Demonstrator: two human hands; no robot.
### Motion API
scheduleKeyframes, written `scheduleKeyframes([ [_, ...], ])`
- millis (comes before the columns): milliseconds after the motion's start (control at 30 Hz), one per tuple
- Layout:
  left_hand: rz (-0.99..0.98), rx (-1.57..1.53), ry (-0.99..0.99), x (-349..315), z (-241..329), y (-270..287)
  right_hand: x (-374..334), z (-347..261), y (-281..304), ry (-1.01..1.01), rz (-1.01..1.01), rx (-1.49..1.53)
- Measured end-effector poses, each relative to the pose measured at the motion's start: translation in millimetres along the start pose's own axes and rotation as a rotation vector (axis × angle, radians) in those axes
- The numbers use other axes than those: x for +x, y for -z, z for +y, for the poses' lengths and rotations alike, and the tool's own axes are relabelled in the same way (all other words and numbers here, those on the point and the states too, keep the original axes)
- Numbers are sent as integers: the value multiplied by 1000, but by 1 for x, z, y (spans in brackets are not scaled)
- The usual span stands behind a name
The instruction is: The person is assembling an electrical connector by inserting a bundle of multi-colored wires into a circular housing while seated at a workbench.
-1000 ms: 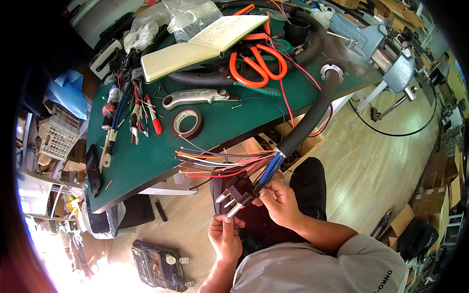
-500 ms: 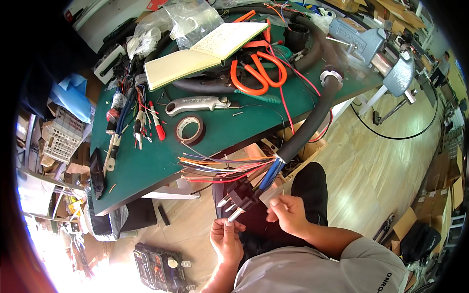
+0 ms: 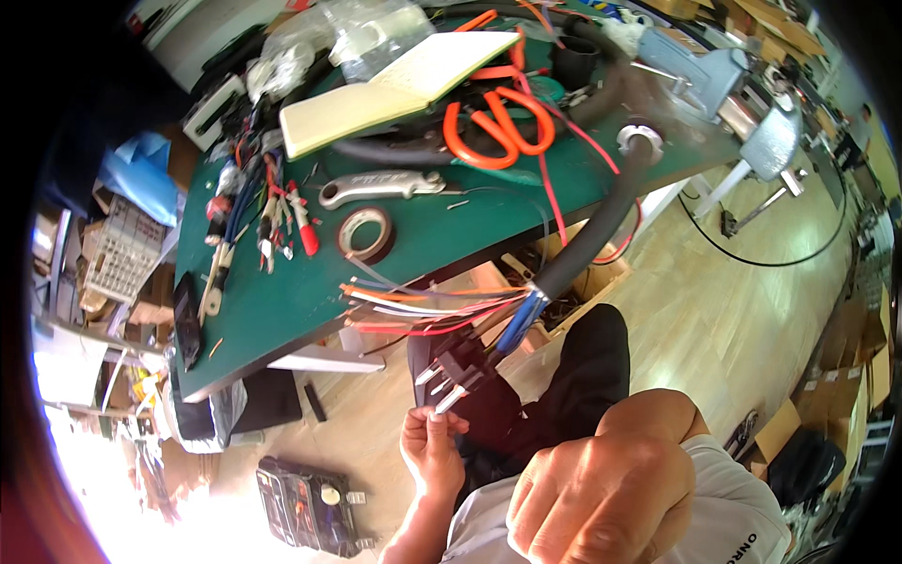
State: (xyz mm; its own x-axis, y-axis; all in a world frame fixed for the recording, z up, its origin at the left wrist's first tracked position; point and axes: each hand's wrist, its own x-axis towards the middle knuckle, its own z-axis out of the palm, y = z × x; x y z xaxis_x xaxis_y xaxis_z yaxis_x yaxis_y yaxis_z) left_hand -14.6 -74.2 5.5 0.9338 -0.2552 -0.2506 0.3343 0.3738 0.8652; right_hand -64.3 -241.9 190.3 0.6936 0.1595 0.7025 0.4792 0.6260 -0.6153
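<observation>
A black connector block with silver metal pins (image 3: 460,368) hangs over my lap, at the end of a thick black cable (image 3: 587,242). My left hand (image 3: 432,451) pinches the tip of one long pin. Blue wires (image 3: 519,324) run from the cable into the block, and several loose thin coloured wires (image 3: 413,305) fan out to the left. My right hand (image 3: 606,489) is raised close to the camera, away from the connector, with its fingers curled closed. Whatever those fingers may hold is hidden.
On the green table (image 3: 282,329) lie a roll of tape (image 3: 365,235), a utility knife (image 3: 376,188), an open notebook (image 3: 399,89) and orange-handled scissors (image 3: 498,132). A blue-grey vise (image 3: 695,75) is at the far right corner. A dark see-through case (image 3: 305,508) is on the floor.
My right hand has moved from beside the connector up toward the camera, its fingers now curled. My left hand keeps its pinch on the pin. The view has shifted slightly.
</observation>
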Motion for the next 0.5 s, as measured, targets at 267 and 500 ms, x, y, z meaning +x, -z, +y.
scheduleKeyframes([
  [267, 8, 22, -6, -3, -5, 6, -45, 39, 27, -150, 24, 66],
  [500, -21, -3, -56, -6, -5, 4, -127, 83, 32, -663, 836, -489],
])
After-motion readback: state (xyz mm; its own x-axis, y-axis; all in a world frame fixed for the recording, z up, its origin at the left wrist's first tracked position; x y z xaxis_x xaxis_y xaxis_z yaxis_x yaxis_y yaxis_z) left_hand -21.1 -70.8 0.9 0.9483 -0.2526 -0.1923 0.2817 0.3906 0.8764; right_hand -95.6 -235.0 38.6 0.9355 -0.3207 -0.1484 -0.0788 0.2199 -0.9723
